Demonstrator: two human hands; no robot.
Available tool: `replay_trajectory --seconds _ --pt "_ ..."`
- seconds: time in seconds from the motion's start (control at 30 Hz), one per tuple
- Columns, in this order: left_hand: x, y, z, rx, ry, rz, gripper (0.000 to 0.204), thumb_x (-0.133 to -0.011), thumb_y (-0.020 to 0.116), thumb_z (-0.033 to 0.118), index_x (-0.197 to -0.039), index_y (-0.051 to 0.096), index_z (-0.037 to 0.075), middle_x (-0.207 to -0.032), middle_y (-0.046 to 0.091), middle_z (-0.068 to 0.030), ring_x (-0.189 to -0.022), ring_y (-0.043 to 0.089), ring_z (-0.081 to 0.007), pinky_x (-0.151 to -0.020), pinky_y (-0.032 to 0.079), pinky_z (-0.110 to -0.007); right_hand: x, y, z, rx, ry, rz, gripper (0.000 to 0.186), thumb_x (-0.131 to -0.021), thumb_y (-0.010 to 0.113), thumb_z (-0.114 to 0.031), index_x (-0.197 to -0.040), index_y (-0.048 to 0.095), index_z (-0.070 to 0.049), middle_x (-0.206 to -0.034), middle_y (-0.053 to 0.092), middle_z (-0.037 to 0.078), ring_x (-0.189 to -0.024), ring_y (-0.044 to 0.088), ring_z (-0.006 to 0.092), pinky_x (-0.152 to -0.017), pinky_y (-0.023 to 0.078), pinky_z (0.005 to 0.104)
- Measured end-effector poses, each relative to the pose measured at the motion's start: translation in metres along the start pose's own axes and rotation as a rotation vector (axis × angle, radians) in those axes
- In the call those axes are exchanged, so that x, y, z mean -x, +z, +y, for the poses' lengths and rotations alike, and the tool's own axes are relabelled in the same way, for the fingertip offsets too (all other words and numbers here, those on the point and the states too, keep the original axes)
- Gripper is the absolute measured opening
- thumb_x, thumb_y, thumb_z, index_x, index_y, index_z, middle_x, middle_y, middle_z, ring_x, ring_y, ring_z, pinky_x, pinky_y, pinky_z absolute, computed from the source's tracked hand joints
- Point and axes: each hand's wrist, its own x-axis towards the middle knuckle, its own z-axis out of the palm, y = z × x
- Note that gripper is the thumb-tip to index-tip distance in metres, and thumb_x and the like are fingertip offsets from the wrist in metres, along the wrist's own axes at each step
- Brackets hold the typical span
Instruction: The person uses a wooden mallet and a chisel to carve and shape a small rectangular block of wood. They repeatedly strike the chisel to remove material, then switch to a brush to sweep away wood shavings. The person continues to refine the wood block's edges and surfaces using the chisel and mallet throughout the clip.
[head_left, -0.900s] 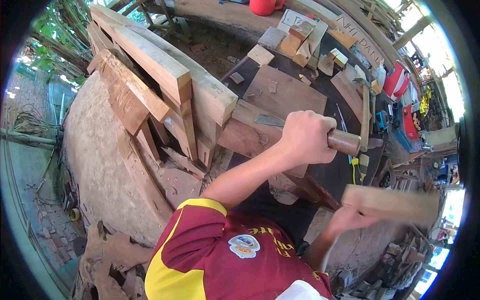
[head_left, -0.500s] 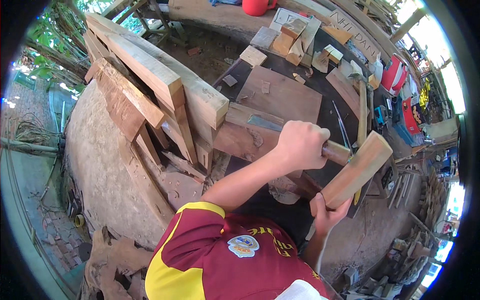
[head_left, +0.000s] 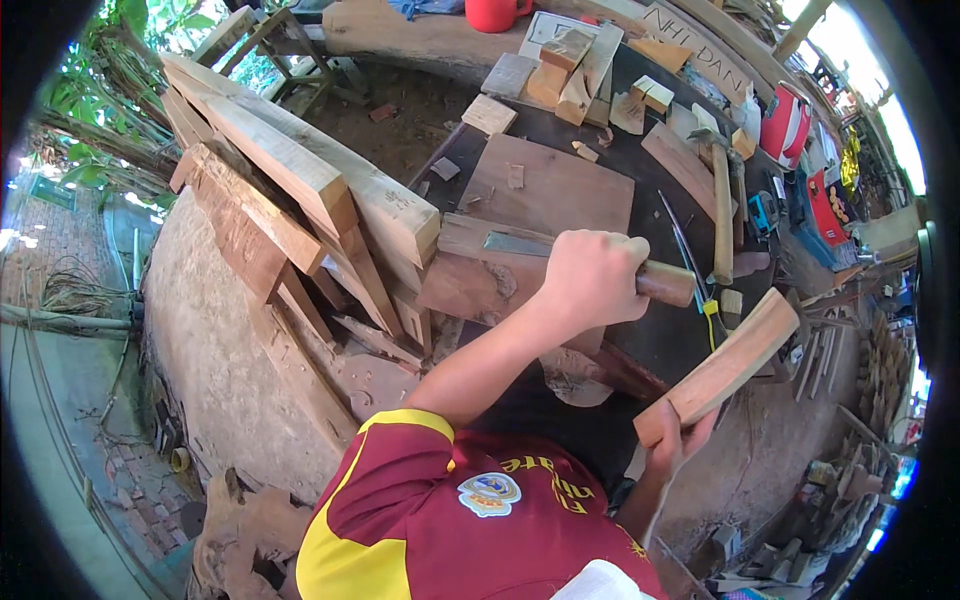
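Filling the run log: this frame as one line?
left hand: grips chisel on board | right hand: holds wooden mallet block raised | workbench

The chisel [head_left: 600, 262] in the left hand [head_left: 592, 280] is showing a dull grey metal blade and a smooth, brown wooden handle. The wooden block [head_left: 722, 366] in the right hand [head_left: 672, 440] is presenting pale, sawn wood with a matt face. The workpiece [head_left: 480, 280] at frame centre is appearing as reddish-brown wood, roughly cut, with chipped patches. The stacked planks [head_left: 300, 190] at upper left are showing coarse, unfinished timber, pale on the faces. The bench top [head_left: 650, 200] is looking dark and matt. The shirt [head_left: 470, 510] at the bottom is reading as smooth maroon and yellow cloth. The red cup [head_left: 497, 12] at top is looking glossy.
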Motion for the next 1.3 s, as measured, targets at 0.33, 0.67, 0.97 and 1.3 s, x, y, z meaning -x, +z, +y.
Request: replay_trajectory --seconds 0.33,0.67,0.97,1.3 --pt "-0.004 -0.001 -0.001 0.003 -0.054 0.046 0.020 -0.054 0.070 0.018 -0.065 0.056 0.010 -0.062 0.059 -0.0090 -0.059 0.062 -0.0315 -0.051 0.047 -0.041 -0.050 -0.021 -0.017 0.094 -0.298 0.223 0.075 -0.081 0.069 0.001 -0.145 0.031 0.001 -0.138 0.044 0.018 -0.122 0.048 0.0285 -0.101 0.042 0.0403" --pt "-0.014 -0.007 0.001 -0.031 -0.097 0.132 0.021 -0.055 0.071 0.020 -0.065 0.056 0.010 -0.063 0.061 -0.0103 -0.062 0.063 -0.0324 -0.054 0.049 -0.041 -0.064 0.041 -0.009 0.628 -0.626 -0.238 0.075 -0.078 0.073 -0.008 -0.141 0.034 0.005 -0.130 0.049 0.023 -0.120 0.049 0.0330 -0.102 0.041 0.0452" --pt "0.004 -0.017 -0.025 -0.165 -0.122 0.041 0.023 -0.056 0.073 0.023 -0.067 0.057 0.010 -0.064 0.061 -0.0103 -0.062 0.063 -0.0317 -0.054 0.049 -0.042 -0.060 0.038 -0.026 0.195 -0.326 0.192 0.079 -0.078 0.068 0.002 -0.145 0.027 0.005 -0.138 0.043 0.021 -0.123 0.047 0.0295 -0.103 0.041 0.0407" --pt "0.035 -0.011 0.012 0.061 0.096 -0.263 0.021 -0.054 0.071 0.019 -0.066 0.055 0.010 -0.064 0.059 -0.0083 -0.062 0.063 -0.0311 -0.053 0.048 -0.042 -0.009 0.010 0.010 -0.421 -0.022 -0.062 0.077 -0.071 0.060 -0.011 -0.141 0.032 -0.003 -0.101 0.050 0.021 -0.074 0.054 0.0263 -0.063 0.048 0.0329"
